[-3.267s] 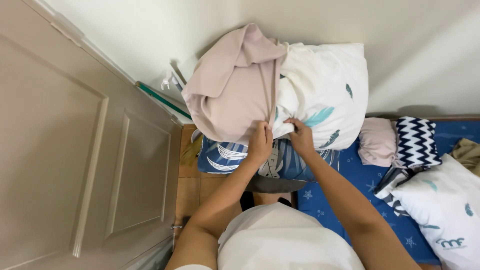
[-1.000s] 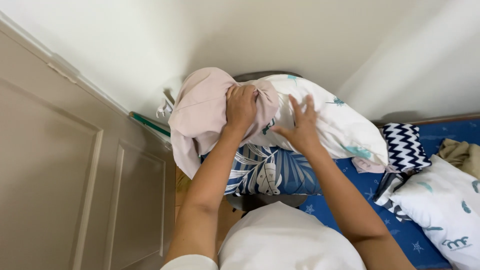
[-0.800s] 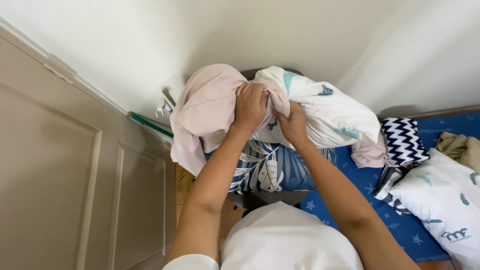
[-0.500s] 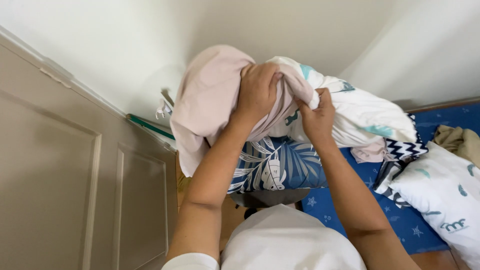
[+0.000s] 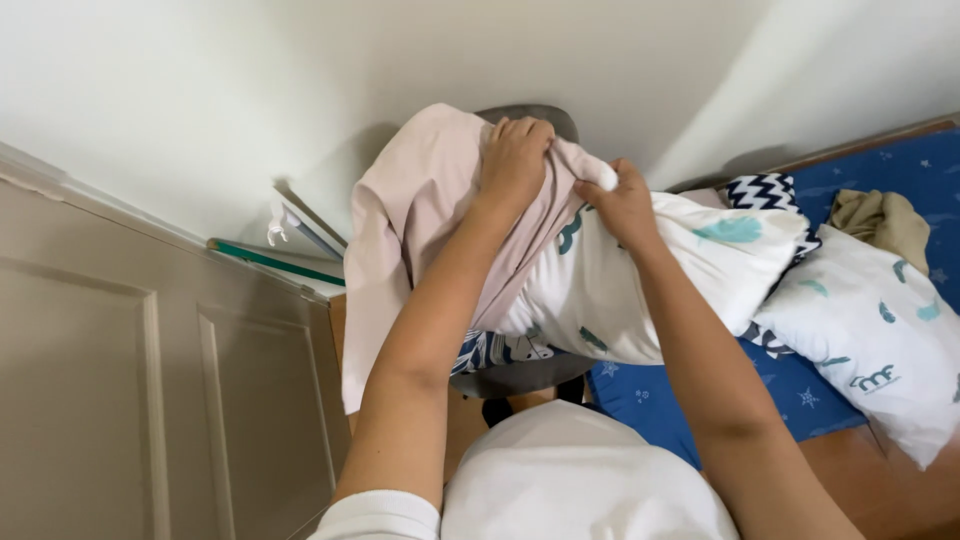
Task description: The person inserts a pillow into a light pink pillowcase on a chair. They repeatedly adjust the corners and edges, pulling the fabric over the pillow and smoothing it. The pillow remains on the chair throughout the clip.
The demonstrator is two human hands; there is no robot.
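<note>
My left hand [image 5: 515, 150] grips the edge of a pale pink pillowcase [image 5: 410, 220] that hangs down over the left side of a white pillow [image 5: 650, 270] printed with teal feathers. My right hand [image 5: 622, 200] pinches the top corner of that pillow, close beside the left hand. The pillow is lifted in front of a grey chair [image 5: 530, 375], whose backrest shows just behind my hands. A blue leaf-patterned cushion [image 5: 495, 350] peeks out underneath the pillow.
A beige panelled door [image 5: 130, 400] fills the left. Green and white flat items [image 5: 290, 250] lean in the wall corner. To the right, a blue star-print bed sheet [image 5: 800, 390] carries a second feather pillow [image 5: 880, 330], a navy zigzag cushion [image 5: 765, 190] and a tan cloth [image 5: 885, 220].
Both hands have raised the pillow and pink pillowcase higher and tipped the pillow to the right. The left hand moved from pressing on the pink cloth to gripping its edge at the top.
</note>
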